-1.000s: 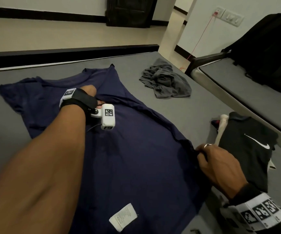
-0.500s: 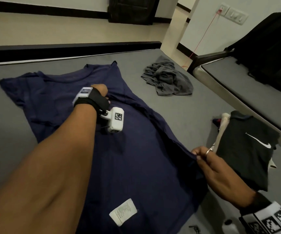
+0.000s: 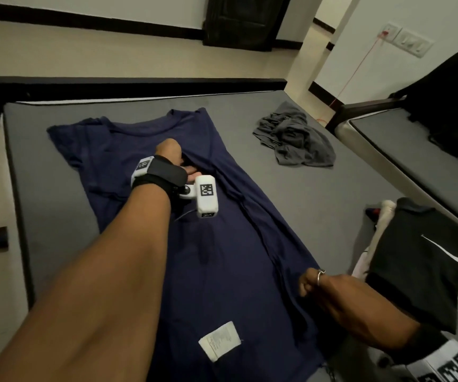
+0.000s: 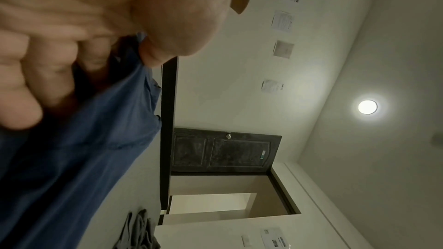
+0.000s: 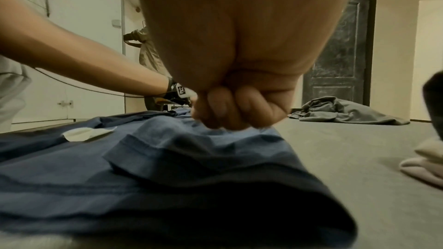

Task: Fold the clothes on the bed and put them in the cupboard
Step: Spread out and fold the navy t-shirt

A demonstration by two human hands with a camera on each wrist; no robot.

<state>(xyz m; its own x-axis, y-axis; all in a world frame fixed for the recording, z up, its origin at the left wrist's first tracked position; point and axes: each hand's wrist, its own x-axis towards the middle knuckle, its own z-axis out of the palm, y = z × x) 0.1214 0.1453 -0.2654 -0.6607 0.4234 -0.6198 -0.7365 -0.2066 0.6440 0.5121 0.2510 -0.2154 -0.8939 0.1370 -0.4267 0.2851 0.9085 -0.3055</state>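
A navy blue T-shirt (image 3: 222, 271) lies spread on the grey bed (image 3: 318, 210), a white label (image 3: 219, 340) showing near its hem. My left hand (image 3: 179, 158) grips a fold of the shirt near its chest; the left wrist view shows the blue cloth (image 4: 84, 149) caught between thumb and curled fingers (image 4: 28, 86). My right hand (image 3: 309, 283) pinches the shirt's right side edge low down, and the right wrist view shows its curled fingers (image 5: 239, 107) on the blue cloth (image 5: 191, 158).
A crumpled grey garment (image 3: 294, 139) lies at the bed's far right. A folded black shirt with a white swoosh (image 3: 426, 257) tops a small pile at the right. A second bed (image 3: 415, 155) with a black backpack (image 3: 456, 106) adjoins. A dark door (image 3: 244, 20) stands beyond.
Both hands have drawn the shirt's right side inward to the left, lifting a fold along that edge. The left hand moved up toward the chest; the view has pulled back.
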